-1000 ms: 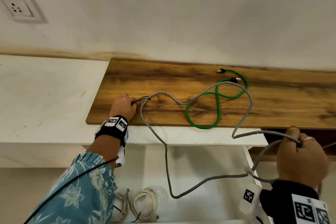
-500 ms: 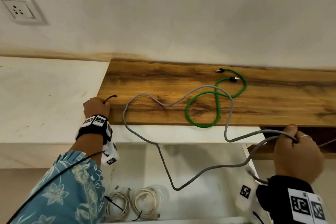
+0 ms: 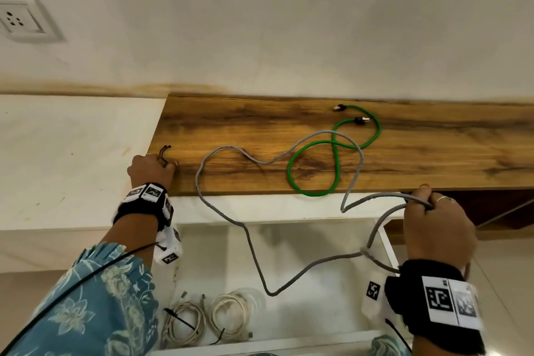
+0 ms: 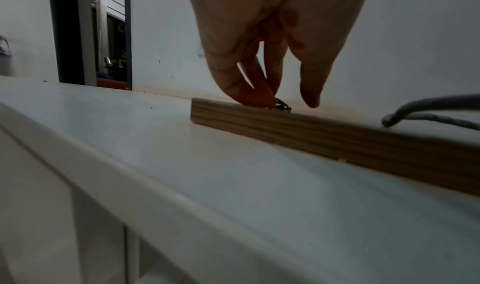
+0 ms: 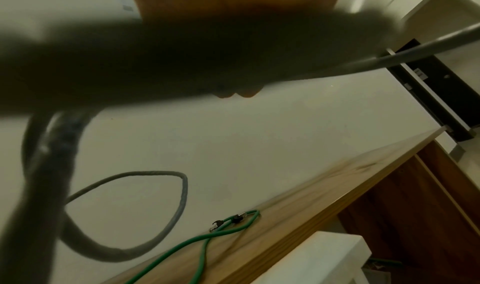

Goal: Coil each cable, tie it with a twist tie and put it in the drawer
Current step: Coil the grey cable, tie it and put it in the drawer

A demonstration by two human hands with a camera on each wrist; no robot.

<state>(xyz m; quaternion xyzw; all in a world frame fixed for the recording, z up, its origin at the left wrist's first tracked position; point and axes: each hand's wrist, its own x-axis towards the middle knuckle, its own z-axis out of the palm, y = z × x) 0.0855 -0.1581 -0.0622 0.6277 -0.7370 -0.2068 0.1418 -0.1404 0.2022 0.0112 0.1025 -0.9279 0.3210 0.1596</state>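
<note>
At the brown wooden board's (image 3: pixel 404 153) left corner, our left hand (image 3: pixel 151 167) pinches a dark twist tie (image 3: pixel 164 150); our right hand (image 3: pixel 437 228), fingers curled, grips the grey cable's (image 3: pixel 248 240) loops off its front edge.

Head cam is looking down and forward over the wood shelf (image 3: pixel 404 153) and open drawer (image 3: pixel 318 254), left wrist cam is skimming low along the white counter (image 4: pixel 233 175) toward the shelf edge, right wrist cam is peering up past a blurred, very near grey cable (image 5: pixel 182 52), all sharing the shelf.
</note>
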